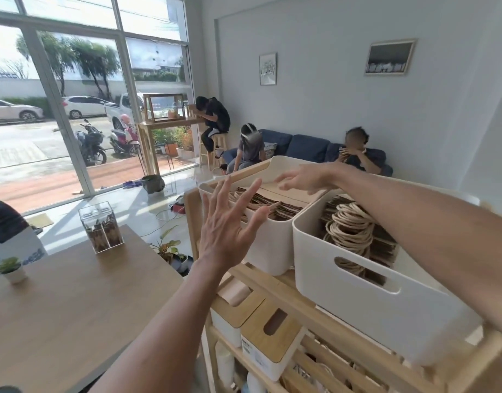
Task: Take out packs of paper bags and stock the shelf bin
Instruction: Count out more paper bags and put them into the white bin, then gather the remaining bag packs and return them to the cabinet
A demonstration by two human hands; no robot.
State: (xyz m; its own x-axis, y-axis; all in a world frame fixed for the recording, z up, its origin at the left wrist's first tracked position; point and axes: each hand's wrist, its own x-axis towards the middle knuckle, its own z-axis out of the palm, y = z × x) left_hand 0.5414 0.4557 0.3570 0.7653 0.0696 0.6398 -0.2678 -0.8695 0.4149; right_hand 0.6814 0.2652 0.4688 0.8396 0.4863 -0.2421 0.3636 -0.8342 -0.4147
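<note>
1. While both arms reach out over the wooden shelf (315,316), the left hand (227,228) hangs in front of the far white bin (269,245) with its fingers spread wide and straight, gripping nothing.
2. The right hand (303,180) floats over the same bin's back half, fingers loose and extended. It is blurred, but it seems to hold nothing.
3. The paper bags (269,201) sit inside that far bin: flat brown sheets stacked on edge, a smooth kraft face showing on top.
4. The near white bin (386,302), just beside the first, holds more brown bags with a thick coil of twisted rope handles (352,225) bunched above them.
5. Judging from the open hands, the step is squaring up the stock. I'd say press flat palms on both ends of the stack so the limp paper lines up without creasing.
6. Keep fingers clear of the rope handles next door; they look snaggy.
7. Both bins are matte plastic with rounded corners and slot handles, sitting on pale slatted timber.
8. Below, two white boxes with bamboo lids (272,344) have oval slots.
9. Off to the left, a clear canister (101,226) stands on a wood-grain table (74,307).
</note>
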